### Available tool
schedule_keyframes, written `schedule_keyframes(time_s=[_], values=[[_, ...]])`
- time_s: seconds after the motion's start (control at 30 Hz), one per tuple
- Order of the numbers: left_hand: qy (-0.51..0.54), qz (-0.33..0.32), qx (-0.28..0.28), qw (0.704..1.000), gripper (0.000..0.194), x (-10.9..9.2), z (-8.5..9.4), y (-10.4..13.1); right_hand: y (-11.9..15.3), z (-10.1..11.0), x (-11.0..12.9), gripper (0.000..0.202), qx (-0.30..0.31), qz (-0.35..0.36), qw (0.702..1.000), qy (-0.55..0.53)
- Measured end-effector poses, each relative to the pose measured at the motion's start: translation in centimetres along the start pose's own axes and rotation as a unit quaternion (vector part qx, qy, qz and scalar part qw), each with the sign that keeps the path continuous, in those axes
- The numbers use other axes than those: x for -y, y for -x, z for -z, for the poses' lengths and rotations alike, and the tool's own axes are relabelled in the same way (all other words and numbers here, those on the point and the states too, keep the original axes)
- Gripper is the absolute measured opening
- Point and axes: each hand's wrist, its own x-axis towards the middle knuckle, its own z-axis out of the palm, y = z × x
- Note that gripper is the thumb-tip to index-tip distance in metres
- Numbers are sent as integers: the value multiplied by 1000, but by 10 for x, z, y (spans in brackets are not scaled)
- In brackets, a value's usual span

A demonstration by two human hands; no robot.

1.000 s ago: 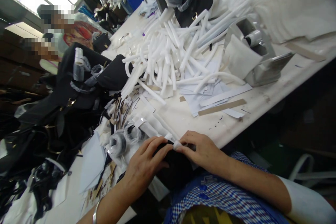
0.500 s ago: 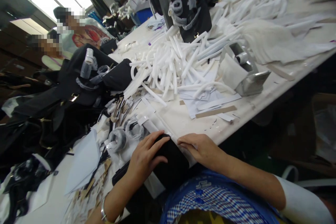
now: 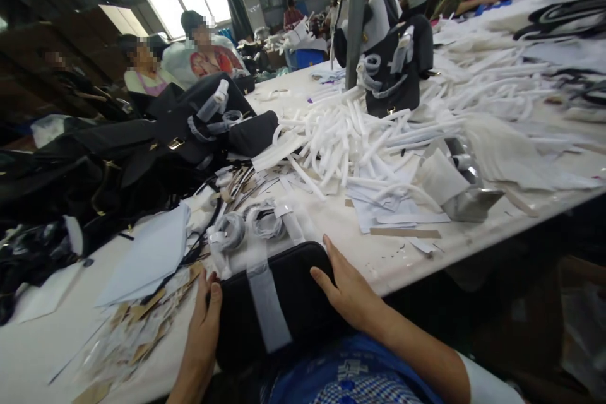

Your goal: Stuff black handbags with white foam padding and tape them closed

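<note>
A black bag [image 3: 307, 293] lies at the table's front edge against my body, with a pale translucent strip [image 3: 269, 306] across its middle. My left hand [image 3: 204, 312] holds the bag's left end, thumb and fingers upright along that side. At the opposite end my right hand [image 3: 348, 284] grips the far right corner, its thumb over the top face and fingers along the outer side. Just beyond the bag are two coiled straps in clear wrapping, a left coil [image 3: 228, 232] and a right coil [image 3: 267, 222]. The bag's underside is hidden.
White foam tubes [image 3: 336, 139] are heaped mid-table, near a metal tape dispenser [image 3: 466, 192]. Black bags [image 3: 189, 120] pile up at left, beside pale sheets [image 3: 151, 252] and paper scraps [image 3: 142, 328]. A grey post [image 3: 357, 19] rises behind. Co-workers [image 3: 208, 53] are across the table.
My left hand has moved from the bag's top to its left end. My right hand now grips the right end. More of the bag and its strip shows; the camera view has turned.
</note>
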Motion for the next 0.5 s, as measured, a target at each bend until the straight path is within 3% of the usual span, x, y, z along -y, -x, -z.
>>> schedule_keyframes(time_s=[0.07, 0.17, 0.27, 0.5], values=[[59, 60, -20, 996, 58, -4, -10, -1, -2, 0, 5, 85, 1, -19, 1000, -7], [43, 141, -42, 988, 59, -26, -23, -3, -5, 2, 10, 85, -11, -47, 998, -27], [49, 159, -39, 985, 60, -40, -29, -2, -7, 3, 7, 81, -36, -44, 998, -30], [67, 155, -35, 985, 69, -42, -40, 0, -11, 2, -4, 74, -108, -20, 994, -12]])
